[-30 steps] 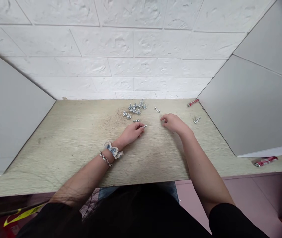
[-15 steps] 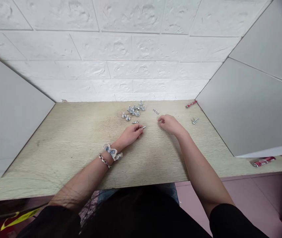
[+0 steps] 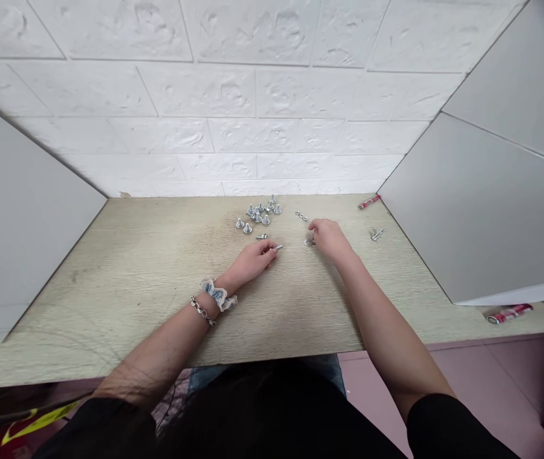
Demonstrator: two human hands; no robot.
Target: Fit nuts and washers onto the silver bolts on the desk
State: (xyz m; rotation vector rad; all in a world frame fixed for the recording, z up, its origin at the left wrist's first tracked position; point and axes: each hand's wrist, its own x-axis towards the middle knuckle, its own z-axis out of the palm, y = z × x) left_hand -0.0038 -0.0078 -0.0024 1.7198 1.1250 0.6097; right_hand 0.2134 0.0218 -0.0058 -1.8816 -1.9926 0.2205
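My left hand (image 3: 253,260) is closed in a pinch on a silver bolt (image 3: 279,247), whose threaded shank sticks out past the fingertips to the right. Just beyond those fingers another bolt (image 3: 262,237) lies on its side on the table. My right hand (image 3: 328,238) hovers low over the tabletop with its fingers curled together. By its thumb shows a small, blurred, round metal piece (image 3: 307,242); whether the fingers grip it is hard to see. A short row of small nuts (image 3: 301,216) lies just past the right fingertips.
Several bolts with washers (image 3: 257,217) stand clustered toward the white brick wall (image 3: 232,134). At the right lie loose metal parts (image 3: 377,234) and a red battery-like cylinder (image 3: 369,203); another red cylinder (image 3: 509,313) is nearer. Grey panels (image 3: 501,204) flank the wooden table (image 3: 157,255).
My right hand has shifted slightly to the right, and a small round metal piece now shows by its thumb. My left hand stays nearly still with the bolt.
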